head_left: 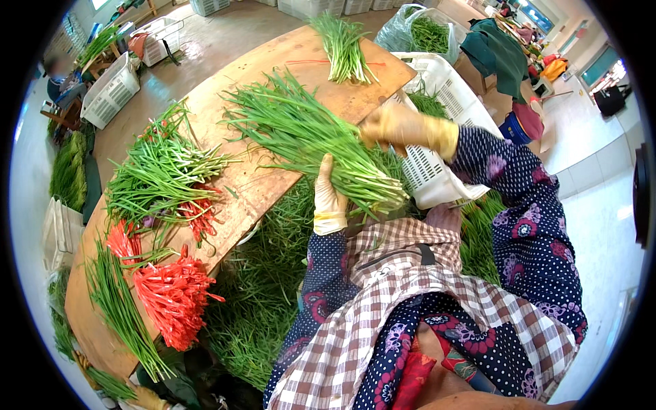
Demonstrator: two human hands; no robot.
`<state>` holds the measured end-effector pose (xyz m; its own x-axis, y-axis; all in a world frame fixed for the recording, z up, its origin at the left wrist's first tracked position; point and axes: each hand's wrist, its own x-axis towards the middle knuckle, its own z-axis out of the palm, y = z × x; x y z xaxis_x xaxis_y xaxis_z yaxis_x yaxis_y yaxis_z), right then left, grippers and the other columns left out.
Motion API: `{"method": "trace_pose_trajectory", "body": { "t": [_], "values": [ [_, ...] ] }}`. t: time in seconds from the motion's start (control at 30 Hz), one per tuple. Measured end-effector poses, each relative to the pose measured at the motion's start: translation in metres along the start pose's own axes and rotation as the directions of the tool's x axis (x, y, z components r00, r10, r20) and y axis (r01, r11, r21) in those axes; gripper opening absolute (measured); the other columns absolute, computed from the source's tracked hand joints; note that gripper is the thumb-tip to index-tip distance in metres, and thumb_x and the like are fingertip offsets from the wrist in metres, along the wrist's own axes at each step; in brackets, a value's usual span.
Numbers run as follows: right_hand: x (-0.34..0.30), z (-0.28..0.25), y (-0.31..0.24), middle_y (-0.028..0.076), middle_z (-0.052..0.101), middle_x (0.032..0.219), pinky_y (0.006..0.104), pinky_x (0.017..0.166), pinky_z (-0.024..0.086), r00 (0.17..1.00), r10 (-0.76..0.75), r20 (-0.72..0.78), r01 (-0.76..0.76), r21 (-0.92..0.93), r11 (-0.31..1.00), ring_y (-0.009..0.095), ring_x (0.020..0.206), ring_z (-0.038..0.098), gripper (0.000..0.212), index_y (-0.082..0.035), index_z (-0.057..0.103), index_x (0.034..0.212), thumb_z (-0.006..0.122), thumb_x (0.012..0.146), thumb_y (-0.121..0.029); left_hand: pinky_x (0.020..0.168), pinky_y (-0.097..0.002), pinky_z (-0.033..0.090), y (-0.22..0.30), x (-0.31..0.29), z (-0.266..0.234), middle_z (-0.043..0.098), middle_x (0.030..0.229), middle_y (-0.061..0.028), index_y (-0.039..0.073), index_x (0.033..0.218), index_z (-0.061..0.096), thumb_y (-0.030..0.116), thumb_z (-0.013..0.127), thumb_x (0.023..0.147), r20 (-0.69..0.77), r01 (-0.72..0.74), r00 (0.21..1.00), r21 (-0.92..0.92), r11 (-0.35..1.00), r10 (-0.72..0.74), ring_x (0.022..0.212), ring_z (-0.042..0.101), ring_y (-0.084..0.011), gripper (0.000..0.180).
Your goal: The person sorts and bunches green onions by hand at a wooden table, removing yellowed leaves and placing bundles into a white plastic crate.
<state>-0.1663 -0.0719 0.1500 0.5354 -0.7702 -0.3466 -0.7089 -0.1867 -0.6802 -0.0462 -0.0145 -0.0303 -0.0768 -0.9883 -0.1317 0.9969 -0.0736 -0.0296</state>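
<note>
A thick bunch of garlic chives (321, 130) lies over the table's edge, its leafy tips pointing to the far left and its pale cut ends toward my lap. My left hand (329, 195), in a pale yellow glove, grips the bunch from below near the pale ends. At the bunch's right side is my right hand (410, 130), also gloved; motion smears its fingers, so I cannot tell whether they hold anything. A smaller chive bunch (344, 51) rests at the far end of the wooden table (260, 58), with a thin red tie beside it.
Loose chives (160, 167) and a heap of red ties (175, 297) cover the table's left part. A white plastic crate (437, 171) stands to my right, a bag of greens (429, 34) behind it. More greens (266, 273) fill the space below the table. A person (58, 78) sits far left.
</note>
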Motion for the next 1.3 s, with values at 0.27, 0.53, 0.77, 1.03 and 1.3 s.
{"method": "trace_pose_trajectory", "body": {
  "t": [0.27, 0.53, 0.77, 1.03, 1.3],
  "values": [
    [-0.024, 0.009, 0.035, 0.013, 0.059, 0.062, 0.0326, 0.057, 0.046, 0.993, -0.057, -0.107, 0.011, -0.386, 0.923, 0.021, 0.059, 0.06, 0.051, -0.001, 0.063, 0.075, 0.056, 0.076, -0.052, 0.089, -0.0382, 0.048, 0.003, -0.004, -0.005, 0.058, 0.108, -0.0111, 0.001, 0.113, 0.05, 0.009, 0.064, 0.079, -0.002, -0.015, 1.0, -0.006, 1.0, 0.015, 0.099, 0.056, -0.0231, 0.037],
    [0.042, 0.016, 0.128, -0.002, 0.06, 0.077, 0.0236, 0.058, 0.044, 0.957, 0.201, 0.208, -0.285, 0.564, 0.775, 0.01, 0.071, 0.056, 0.049, -0.006, 0.062, 0.093, 0.058, 0.079, -0.053, 0.09, -0.0407, 0.047, -0.003, -0.013, -0.006, 0.057, 0.112, -0.0137, 0.0, 0.115, 0.049, 0.015, 0.065, 0.08, -0.038, 0.016, 0.999, 0.056, 0.998, -0.014, 0.101, 0.056, -0.0258, 0.041],
    [0.048, 0.065, 0.09, 0.006, 0.061, 0.103, 0.0268, 0.081, 0.046, 0.908, -0.161, 0.386, -0.299, 0.868, 0.396, 0.014, 0.09, 0.058, 0.05, 0.0, 0.056, 0.107, 0.064, 0.078, -0.04, 0.089, -0.0348, 0.047, 0.018, -0.017, 0.003, 0.055, 0.112, -0.0105, 0.0, 0.118, 0.047, 0.02, 0.065, 0.081, -0.153, 0.026, 0.987, 0.402, 0.915, 0.039, 0.098, 0.056, -0.0218, 0.045],
    [0.059, 0.104, 0.099, 0.006, 0.057, 0.108, 0.0279, 0.086, 0.043, 0.96, -0.267, -0.08, 0.226, 0.782, 0.58, 0.014, 0.097, 0.053, 0.049, -0.002, 0.05, 0.117, 0.068, 0.078, -0.026, 0.079, -0.0293, 0.047, 0.016, -0.009, 0.026, 0.06, 0.1, -0.0055, 0.002, 0.109, 0.054, 0.016, 0.062, 0.082, -0.135, -0.033, 0.972, 0.727, 0.686, 0.19, 0.089, 0.057, -0.0155, 0.031],
    [0.025, 0.038, -0.006, 0.01, 0.057, 0.109, 0.0281, 0.087, 0.042, 0.729, -0.511, -0.455, 0.676, 0.595, 0.435, 0.016, 0.097, 0.053, 0.059, 0.004, 0.046, 0.118, 0.071, 0.074, -0.028, 0.078, -0.027, 0.046, 0.028, -0.028, 0.166, 0.059, 0.103, -0.0099, 0.0, 0.105, 0.055, 0.02, 0.068, 0.075, 0.169, -0.257, 0.926, 0.937, 0.236, 0.338, 0.09, 0.057, -0.0155, 0.038]
  ]
}}
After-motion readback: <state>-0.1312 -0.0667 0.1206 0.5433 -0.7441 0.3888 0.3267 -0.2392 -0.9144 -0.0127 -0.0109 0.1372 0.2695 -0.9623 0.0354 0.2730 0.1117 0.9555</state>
